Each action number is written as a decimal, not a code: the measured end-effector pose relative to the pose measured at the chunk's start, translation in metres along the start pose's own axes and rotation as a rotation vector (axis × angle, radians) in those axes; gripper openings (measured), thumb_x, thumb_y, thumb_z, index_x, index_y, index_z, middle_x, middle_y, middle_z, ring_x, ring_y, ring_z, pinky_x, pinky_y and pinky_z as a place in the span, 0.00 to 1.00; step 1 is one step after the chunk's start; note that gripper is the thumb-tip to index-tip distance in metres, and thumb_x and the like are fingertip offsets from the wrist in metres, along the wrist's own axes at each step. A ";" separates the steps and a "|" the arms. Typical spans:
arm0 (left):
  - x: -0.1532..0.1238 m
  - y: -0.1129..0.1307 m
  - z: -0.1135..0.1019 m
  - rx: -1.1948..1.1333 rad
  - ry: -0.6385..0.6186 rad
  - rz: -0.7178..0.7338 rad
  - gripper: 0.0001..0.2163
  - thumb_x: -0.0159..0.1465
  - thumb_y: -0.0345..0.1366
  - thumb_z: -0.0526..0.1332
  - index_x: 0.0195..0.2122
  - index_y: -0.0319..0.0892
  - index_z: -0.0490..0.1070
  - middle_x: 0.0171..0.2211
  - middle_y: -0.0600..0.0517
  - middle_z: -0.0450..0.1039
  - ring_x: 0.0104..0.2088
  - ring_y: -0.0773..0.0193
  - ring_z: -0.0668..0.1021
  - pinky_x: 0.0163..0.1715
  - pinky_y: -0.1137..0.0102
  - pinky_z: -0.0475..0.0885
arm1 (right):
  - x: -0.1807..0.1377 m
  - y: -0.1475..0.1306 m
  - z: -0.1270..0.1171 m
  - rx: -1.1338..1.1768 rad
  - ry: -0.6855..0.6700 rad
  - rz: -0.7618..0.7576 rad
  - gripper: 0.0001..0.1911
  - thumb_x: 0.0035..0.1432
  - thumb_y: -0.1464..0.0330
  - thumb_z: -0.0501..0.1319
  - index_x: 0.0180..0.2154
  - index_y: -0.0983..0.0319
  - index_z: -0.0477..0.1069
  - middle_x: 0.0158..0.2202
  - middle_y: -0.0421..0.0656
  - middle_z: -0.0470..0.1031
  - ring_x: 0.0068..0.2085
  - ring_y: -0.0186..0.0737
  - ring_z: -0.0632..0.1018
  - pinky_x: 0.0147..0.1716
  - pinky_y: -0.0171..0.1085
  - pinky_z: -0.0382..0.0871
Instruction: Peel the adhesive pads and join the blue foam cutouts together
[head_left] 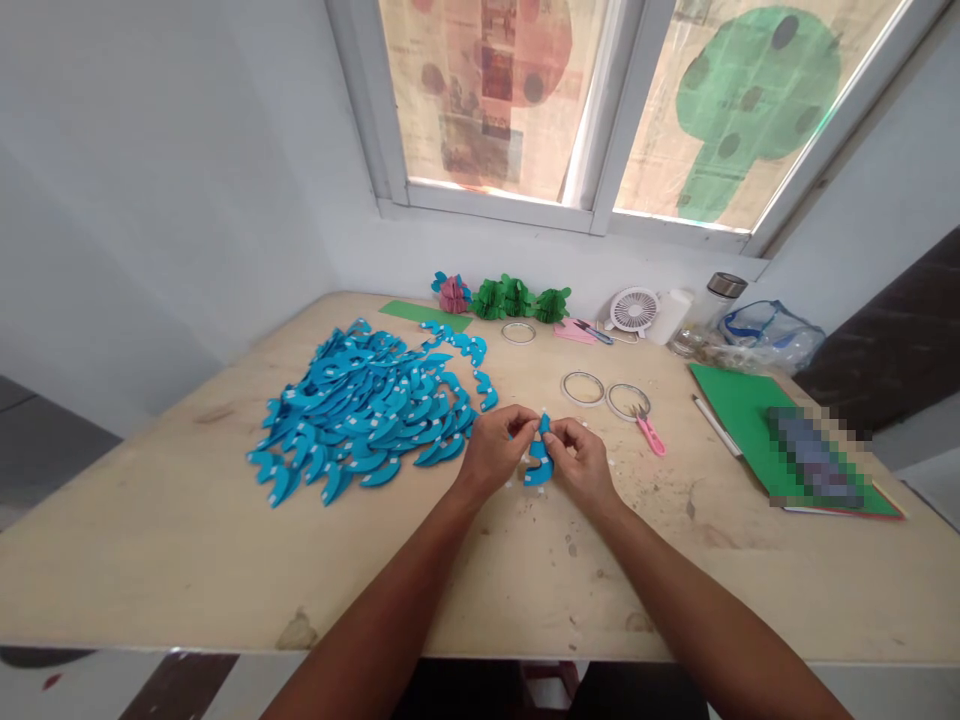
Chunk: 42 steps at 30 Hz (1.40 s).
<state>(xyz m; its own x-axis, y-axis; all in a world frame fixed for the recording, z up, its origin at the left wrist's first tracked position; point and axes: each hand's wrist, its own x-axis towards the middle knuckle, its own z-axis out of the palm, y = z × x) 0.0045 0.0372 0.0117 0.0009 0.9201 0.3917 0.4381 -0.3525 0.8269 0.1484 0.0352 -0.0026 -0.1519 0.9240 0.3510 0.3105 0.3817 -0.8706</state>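
Head view, left fingers (526,432) and right fingers (559,446) pinching curved blue paper (538,473), heaped arcs (367,400)

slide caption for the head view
Left hand and right hand handle a blue paper cutout beside a heap of others.

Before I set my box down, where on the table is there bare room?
Mostly bare: between the blue paper pile and the near table edge, and between the right-side green sheet and that edge. Crowded: the back, with green paper ornaments, fan and bottle.
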 end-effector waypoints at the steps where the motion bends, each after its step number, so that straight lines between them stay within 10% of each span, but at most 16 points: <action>1: 0.000 0.000 0.000 0.004 0.006 -0.004 0.08 0.57 0.32 0.56 0.25 0.40 0.73 0.24 0.53 0.75 0.26 0.67 0.74 0.28 0.74 0.67 | 0.000 0.000 0.000 0.000 -0.001 0.000 0.09 0.54 0.64 0.56 0.26 0.62 0.68 0.22 0.39 0.66 0.26 0.35 0.67 0.25 0.33 0.62; 30: 0.001 -0.007 -0.001 -0.084 0.072 -0.128 0.05 0.53 0.34 0.59 0.29 0.40 0.73 0.27 0.52 0.76 0.26 0.65 0.75 0.27 0.72 0.70 | 0.007 0.010 0.003 0.398 0.106 0.269 0.11 0.47 0.61 0.62 0.28 0.63 0.70 0.22 0.39 0.70 0.24 0.34 0.70 0.24 0.33 0.64; 42: -0.004 -0.003 0.007 -0.531 -0.202 -0.384 0.09 0.49 0.34 0.64 0.32 0.38 0.73 0.25 0.50 0.76 0.23 0.66 0.75 0.19 0.75 0.67 | 0.009 0.011 0.000 0.467 0.132 0.277 0.10 0.48 0.62 0.62 0.30 0.63 0.71 0.22 0.38 0.71 0.23 0.33 0.69 0.25 0.33 0.63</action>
<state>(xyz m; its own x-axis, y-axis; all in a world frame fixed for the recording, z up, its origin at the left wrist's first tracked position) 0.0096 0.0355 0.0053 0.1238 0.9923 -0.0088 -0.0591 0.0162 0.9981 0.1506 0.0476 -0.0089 0.0047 0.9948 0.1017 -0.1315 0.1014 -0.9861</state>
